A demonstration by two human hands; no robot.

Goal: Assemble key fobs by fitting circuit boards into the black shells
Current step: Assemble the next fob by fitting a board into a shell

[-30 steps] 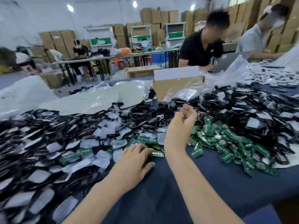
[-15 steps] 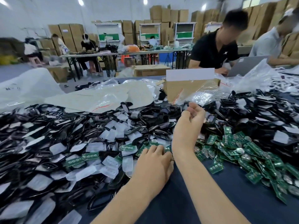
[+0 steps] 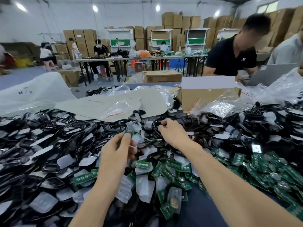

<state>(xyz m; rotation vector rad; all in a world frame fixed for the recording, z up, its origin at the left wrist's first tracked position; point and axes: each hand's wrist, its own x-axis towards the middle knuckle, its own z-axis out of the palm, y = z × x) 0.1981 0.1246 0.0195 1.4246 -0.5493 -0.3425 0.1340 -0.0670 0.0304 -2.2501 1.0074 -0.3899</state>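
Left hand (image 3: 118, 149) is pinching a green board (image 3: 130, 132) between thumb and fingertips and holding it up above the heap, with the fingers curling round its lower end. Right hand (image 3: 174, 134) is hovering over the shells (image 3: 68, 133), knuckles up and fingers curling under. The fingertips are hidden, so it cannot be told whether it is gripping a shell.

Shells are lying in a deep heap across the left and far side of the table (image 3: 193, 210). Loose boards (image 3: 262, 167) are piling on the right, with clear pads (image 3: 142, 184) mixed in near the front.

Judged step: bringing one shell to the board. The right hand should be drawing a single shell clear of its tangled neighbours and turning it cavity-up. The left should be holding the board by its edges, checking its facing, then seating it flat without forcing it in at an angle.
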